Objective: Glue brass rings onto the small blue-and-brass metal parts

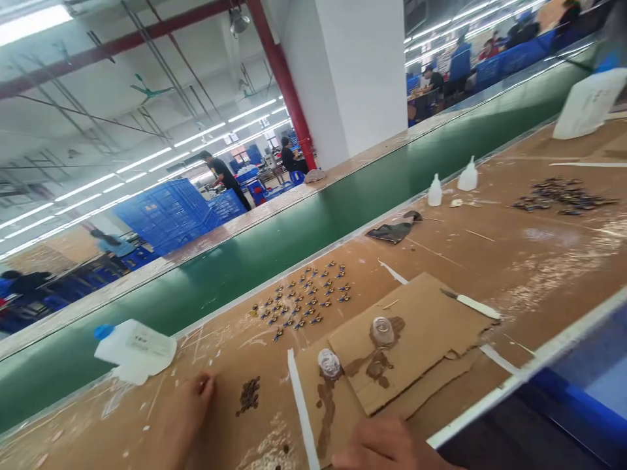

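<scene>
My left hand [193,405] rests on the brown worktable [533,261] at the lower left, fingers curled together, just left of a small heap of dark parts [249,393]. What it holds, if anything, is hidden. My right hand [386,447] lies at the bottom edge on a torn piece of cardboard [416,333]; only its back shows, the fingers hidden. Two small clear cups [329,363] [383,329] sit on the cardboard amid dark stains. Beyond them, several small blue-and-gold pieces [306,297] lie in rows.
A white jug with a blue cap [134,349] lies at the left beside the green conveyor belt [294,241]. A white-handled knife [470,303], two white squeeze bottles [434,191], a dark rag [394,230] and another pile of parts [558,194] lie farther right. People work among blue crates [166,212] behind.
</scene>
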Demonstrator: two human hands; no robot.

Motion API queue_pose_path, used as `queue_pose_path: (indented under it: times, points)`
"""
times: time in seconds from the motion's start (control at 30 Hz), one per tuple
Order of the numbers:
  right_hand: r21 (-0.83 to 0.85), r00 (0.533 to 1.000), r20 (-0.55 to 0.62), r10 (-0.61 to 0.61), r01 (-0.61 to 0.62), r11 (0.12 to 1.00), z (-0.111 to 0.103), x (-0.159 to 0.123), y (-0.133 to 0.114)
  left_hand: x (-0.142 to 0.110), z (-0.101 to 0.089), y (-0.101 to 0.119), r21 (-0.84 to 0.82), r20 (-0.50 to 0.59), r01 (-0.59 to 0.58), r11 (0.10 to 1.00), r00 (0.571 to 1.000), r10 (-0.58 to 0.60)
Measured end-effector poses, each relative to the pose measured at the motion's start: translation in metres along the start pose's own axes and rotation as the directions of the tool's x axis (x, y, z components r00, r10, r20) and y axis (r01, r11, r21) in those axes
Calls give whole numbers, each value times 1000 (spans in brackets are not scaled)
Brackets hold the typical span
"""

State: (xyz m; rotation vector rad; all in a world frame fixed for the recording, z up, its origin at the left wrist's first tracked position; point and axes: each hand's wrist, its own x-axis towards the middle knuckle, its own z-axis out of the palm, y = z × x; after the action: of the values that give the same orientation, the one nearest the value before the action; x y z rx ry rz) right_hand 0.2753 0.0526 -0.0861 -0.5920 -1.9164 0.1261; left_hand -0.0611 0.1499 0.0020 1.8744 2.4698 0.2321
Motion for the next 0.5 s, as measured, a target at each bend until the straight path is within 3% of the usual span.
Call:
queue_pose_path:
  times: [0.17, 0.37, 0.43, 0.5]
  points:
    - [-68, 995, -92, -37, 30, 997, -1, 5, 0, -3, -9, 14, 35, -20, -19, 999, 1000, 20]
    - [-53, 991, -129, -28, 21, 998, -7, 13, -7, -26, -31, 27, -35, -94, 133, 991, 986, -136]
    - [-37, 995, -98, -9, 6, 999, -10, 14, -9, -38, -37, 34, -119, -118, 170, 978, 976, -184]
    - [-28, 997, -70, 23, -25, 999, -16, 14, -12, -54, -41, 49, -342, -136, 176, 923, 963, -234]
